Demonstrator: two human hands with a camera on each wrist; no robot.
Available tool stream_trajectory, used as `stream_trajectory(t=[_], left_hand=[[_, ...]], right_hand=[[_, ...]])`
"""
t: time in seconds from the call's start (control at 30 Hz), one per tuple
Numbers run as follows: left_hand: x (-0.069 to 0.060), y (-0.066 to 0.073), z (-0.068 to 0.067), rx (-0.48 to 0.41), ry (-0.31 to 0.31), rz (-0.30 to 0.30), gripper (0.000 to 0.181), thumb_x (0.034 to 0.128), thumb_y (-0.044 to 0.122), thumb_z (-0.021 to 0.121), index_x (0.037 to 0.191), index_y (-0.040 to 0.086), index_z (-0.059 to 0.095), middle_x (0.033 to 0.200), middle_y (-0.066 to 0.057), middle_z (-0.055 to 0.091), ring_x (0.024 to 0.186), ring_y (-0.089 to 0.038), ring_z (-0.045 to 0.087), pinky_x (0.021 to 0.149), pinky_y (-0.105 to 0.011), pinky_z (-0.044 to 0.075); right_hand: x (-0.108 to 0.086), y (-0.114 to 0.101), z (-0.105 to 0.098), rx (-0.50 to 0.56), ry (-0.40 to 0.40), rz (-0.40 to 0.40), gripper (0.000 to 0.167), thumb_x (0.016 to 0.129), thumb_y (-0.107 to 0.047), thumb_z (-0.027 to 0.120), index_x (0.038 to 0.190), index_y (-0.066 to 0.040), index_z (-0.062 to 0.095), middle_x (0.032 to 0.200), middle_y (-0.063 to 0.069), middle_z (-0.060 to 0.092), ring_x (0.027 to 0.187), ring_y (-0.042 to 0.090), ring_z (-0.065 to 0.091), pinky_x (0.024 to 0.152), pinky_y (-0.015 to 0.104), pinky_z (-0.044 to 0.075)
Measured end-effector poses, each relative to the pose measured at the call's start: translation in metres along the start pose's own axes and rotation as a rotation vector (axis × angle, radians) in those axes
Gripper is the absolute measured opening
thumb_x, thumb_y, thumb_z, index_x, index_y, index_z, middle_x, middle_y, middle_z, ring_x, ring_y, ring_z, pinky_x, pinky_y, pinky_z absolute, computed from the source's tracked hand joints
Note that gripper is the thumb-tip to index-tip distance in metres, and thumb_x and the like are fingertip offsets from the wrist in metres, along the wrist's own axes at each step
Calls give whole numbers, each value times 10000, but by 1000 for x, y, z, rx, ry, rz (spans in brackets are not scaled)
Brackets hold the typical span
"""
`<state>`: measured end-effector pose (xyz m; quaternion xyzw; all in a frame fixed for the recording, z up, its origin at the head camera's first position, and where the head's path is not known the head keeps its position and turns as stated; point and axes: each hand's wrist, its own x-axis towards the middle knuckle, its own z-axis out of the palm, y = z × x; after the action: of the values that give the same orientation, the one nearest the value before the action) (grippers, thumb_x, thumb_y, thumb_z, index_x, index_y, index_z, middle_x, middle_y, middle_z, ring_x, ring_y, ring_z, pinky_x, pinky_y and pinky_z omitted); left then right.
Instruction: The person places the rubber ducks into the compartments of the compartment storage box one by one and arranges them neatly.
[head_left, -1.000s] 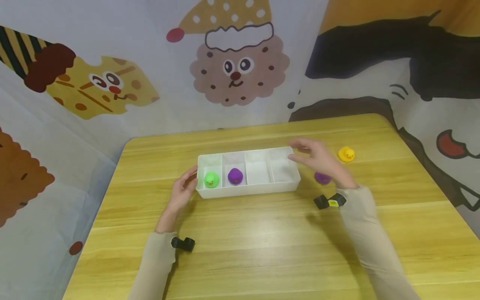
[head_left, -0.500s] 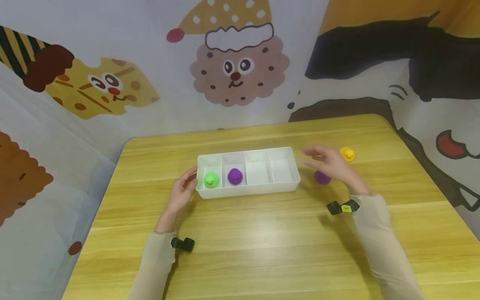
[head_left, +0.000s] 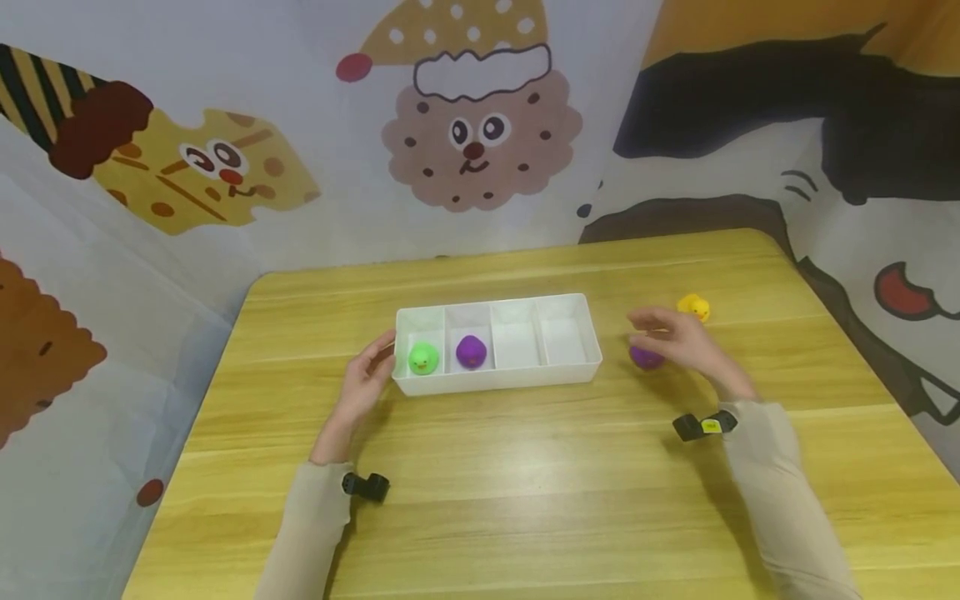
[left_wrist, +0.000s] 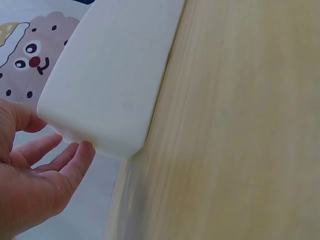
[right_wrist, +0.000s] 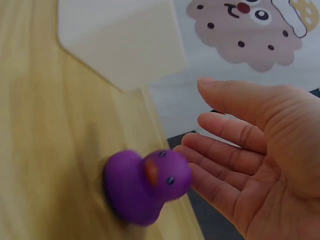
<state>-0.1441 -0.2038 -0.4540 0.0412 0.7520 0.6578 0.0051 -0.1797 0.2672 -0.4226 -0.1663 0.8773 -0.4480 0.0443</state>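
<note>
A white box with a row of compartments stands on the table. A green toy duck sits in its leftmost compartment, and a purple toy duck in the one beside it. My left hand rests its fingertips against the box's left end, as the left wrist view confirms. Just right of the box, my right hand hovers over a second purple duck, partly covering it in the head view. Its fingers are loosely extended and spread from the thumb, holding nothing.
A yellow toy duck sits behind the right hand, toward the back right of the wooden table. Beyond the table's back edge hangs a cartoon-printed cloth.
My right hand has moved right, from the box's right end to above the second purple duck. The left hand and the box have stayed in place.
</note>
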Motion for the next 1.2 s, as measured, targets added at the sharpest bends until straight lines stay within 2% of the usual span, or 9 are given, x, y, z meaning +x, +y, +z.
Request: stream_trajectory(t=[0.13,0.4,0.57,0.83,1.0,1.2], left_hand=[[1,1,0,6,-2,-8,447,943,-77,422,1386,-73,366,1390,-283,395,1257,-388,414,915,-158,443],[2,-1,-1,31,-10,6,443,942,-75,427,1382,-74,376,1397,-269,396,1255,-388,415,942,-203,445],[2,0,-1,22,-4,6,441,941,-76,435,1378,-74,383,1391,-267,406,1250,-381,426,975,-279,440],[3,1,0,22,-4,25,430,941,-76,443,1368,-84,392,1397,-266,398,1251,-394,421,895,-114,432],[3,0,0,21,-3,41,428,936,-88,441,1362,-95,394,1388,-275,405,1241,-400,429,892,-124,439],[2,-1,-1,25,-9,31,436,941,-79,438,1373,-83,386,1388,-273,406,1239,-396,431,901,-156,450]], right_hand=[[-4,8,-1,5,-29,49,467,853,-118,691,1227,104,521,1213,303,545,1105,450,535,906,463,463],[-10,25,-2,-10,-23,6,426,832,-25,687,1194,130,527,1182,313,554,1096,476,524,908,497,439],[-13,28,-3,-81,-44,44,471,831,-111,712,1215,94,532,1189,288,560,1073,445,549,892,514,470],[-14,31,-3,-95,-62,74,521,821,-145,730,1234,95,523,1202,314,543,1073,465,546,885,523,474],[-14,29,-2,-112,-53,87,506,822,-139,728,1227,91,532,1203,312,545,1070,469,547,879,527,478],[-16,28,-1,-109,-52,99,489,831,-146,721,1219,90,540,1192,313,551,1060,472,554,843,484,513]])
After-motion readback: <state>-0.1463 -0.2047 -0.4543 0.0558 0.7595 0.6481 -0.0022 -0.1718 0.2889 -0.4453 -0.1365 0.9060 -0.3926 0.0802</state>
